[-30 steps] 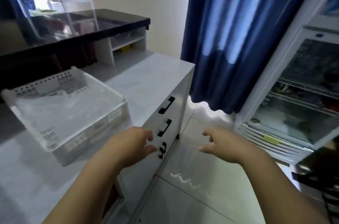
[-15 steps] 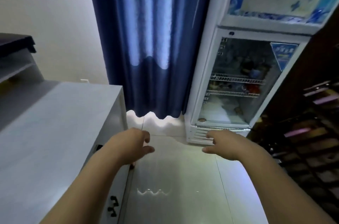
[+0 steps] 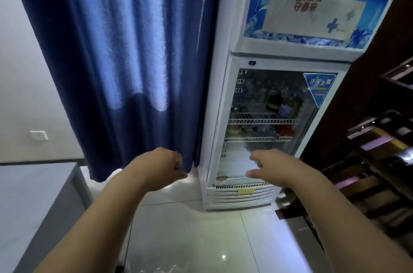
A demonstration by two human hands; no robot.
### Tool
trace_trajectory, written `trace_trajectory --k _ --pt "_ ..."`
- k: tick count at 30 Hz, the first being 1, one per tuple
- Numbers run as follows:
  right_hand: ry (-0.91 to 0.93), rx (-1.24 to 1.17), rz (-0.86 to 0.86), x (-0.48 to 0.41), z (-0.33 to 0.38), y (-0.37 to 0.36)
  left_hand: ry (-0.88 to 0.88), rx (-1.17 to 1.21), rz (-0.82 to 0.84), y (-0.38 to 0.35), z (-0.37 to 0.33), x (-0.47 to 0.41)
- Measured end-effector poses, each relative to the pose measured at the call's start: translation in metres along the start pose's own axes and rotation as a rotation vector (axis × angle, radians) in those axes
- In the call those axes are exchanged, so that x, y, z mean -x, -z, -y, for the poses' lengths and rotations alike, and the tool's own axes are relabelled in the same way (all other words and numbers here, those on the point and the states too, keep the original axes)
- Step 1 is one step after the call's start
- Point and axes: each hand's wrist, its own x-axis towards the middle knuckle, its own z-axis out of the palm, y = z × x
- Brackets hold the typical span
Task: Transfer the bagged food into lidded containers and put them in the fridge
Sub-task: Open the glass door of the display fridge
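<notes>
A white glass-door fridge (image 3: 223,85) stands ahead on the right, its door closed, with bottles and wire shelves visible behind the glass. My left hand (image 3: 163,166) is raised in front of the blue curtain, fingers loosely curled, holding nothing. In front of the lower part of the fridge door my right hand (image 3: 271,166) hangs with fingers spread and nothing in it. Neither hand touches the fridge. No bagged food or lidded container is in view.
A dark blue curtain (image 3: 125,60) hangs left of the fridge. The corner of a grey counter (image 3: 33,194) sits at lower left. Dark wooden shelving (image 3: 375,161) lines the right side. Glossy white floor tiles (image 3: 201,239) lie between them.
My view has swung right from the counter and its white basket to face the fridge, which is nearer now. Both hands stay raised and empty in front of me.
</notes>
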Motion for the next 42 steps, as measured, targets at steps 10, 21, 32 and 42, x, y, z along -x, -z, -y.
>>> trace_trajectory --k 10,21,32,42 --pt "0.107 0.143 -0.412 -0.172 -0.047 0.093 0.049 0.002 -0.108 0.047 -0.023 -0.174" --pt "0.47 0.577 -0.597 -0.356 -0.015 0.152 0.052 0.008 -0.182 0.073 0.022 -0.292" --pt "0.184 0.889 -0.47 -0.398 0.009 0.169 -0.015 0.047 -0.186 0.086 0.045 -0.37" --pt "0.4 0.625 -0.95 -0.378 -0.004 0.151 -0.069 0.058 -0.184 0.075 0.021 -0.373"
